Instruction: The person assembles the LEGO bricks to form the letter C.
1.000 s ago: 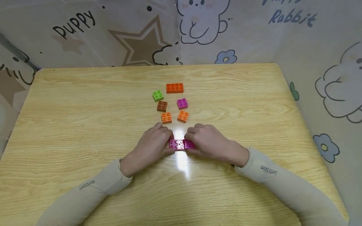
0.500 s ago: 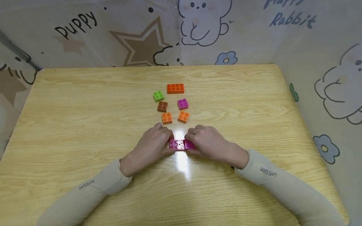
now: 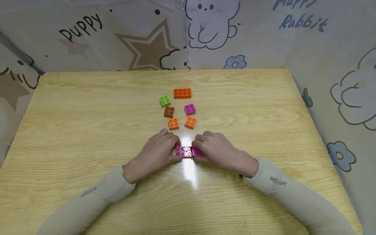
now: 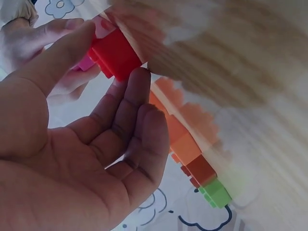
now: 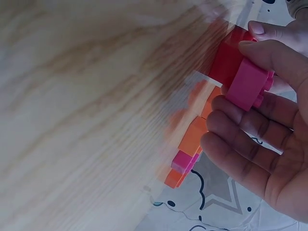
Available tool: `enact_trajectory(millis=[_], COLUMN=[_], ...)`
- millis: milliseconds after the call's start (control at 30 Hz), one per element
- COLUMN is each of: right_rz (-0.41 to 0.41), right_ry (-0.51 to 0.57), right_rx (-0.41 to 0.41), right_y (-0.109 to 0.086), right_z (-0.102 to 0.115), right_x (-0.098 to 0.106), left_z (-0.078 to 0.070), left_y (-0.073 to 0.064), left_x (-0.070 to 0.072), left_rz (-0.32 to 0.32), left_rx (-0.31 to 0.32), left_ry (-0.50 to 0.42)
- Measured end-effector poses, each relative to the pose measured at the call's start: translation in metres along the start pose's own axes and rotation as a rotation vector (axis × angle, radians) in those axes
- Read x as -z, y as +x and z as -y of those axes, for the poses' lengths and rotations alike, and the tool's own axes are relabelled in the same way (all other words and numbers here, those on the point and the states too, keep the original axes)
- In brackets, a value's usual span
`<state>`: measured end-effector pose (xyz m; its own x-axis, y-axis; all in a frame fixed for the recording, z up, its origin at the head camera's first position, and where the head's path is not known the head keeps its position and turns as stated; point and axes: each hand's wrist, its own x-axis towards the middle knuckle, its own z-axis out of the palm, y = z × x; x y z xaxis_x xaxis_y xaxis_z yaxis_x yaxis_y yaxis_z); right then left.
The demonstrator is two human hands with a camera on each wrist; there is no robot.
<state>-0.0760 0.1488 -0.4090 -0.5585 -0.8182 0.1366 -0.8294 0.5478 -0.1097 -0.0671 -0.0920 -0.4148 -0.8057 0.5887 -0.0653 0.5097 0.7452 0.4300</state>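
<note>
Centrally, in the head view, a red brick and a magenta brick sit end to end on the bench, studs up. The red brick is on the left, the magenta brick on the right, and their ends appear to touch. The left hand has its fingers clamped on the left end of the red brick; the right hand has its fingers clamped on the magenta brick and partly covers it.

Six loose bricks stand on the far side of the hands. From near to far on the left: a left orange brick, a brown brick and a green brick. On the right: a right orange brick and a purple brick. Farthest is a long orange-red brick. A printed sheet hangs behind the bench.

Left wrist view: the red brick is pinched between thumb and fingertips, thumb on its near side, fingertips on its far side. The magenta brick shows beyond it, partly hidden by the thumb.

Right wrist view: the thumb bears on the near side of the magenta brick, with fingertips on the opposite side. The red brick lies directly alongside. Farther off, orange, purple and orange-red bricks form a row.
</note>
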Motion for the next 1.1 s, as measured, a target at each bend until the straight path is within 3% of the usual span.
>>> enact_trajectory(millis=[233, 400, 767, 1100], right_rz=[-0.013, -0.006, 0.029, 0.013], right_ry=[-0.002, -0.007, 0.007, 0.013], right_rx=[0.005, -0.003, -0.020, -0.011], right_y=[0.000, 0.000, 0.000, -0.001], right_z=[0.000, 0.000, 0.000, -0.001], right_x=[-0.001, 0.000, 0.001, 0.000], left_z=[0.005, 0.009, 0.024, 0.033], left_y=[0.000, 0.002, 0.015, 0.032], left_x=[0.006, 0.011, 0.020, 0.022], left_rz=[0.031, -0.017, -0.197, -0.185], left_rx=[0.029, 0.030, 0.101, 0.156], left_ry=[-0.103, -0.105, -0.106, -0.035])
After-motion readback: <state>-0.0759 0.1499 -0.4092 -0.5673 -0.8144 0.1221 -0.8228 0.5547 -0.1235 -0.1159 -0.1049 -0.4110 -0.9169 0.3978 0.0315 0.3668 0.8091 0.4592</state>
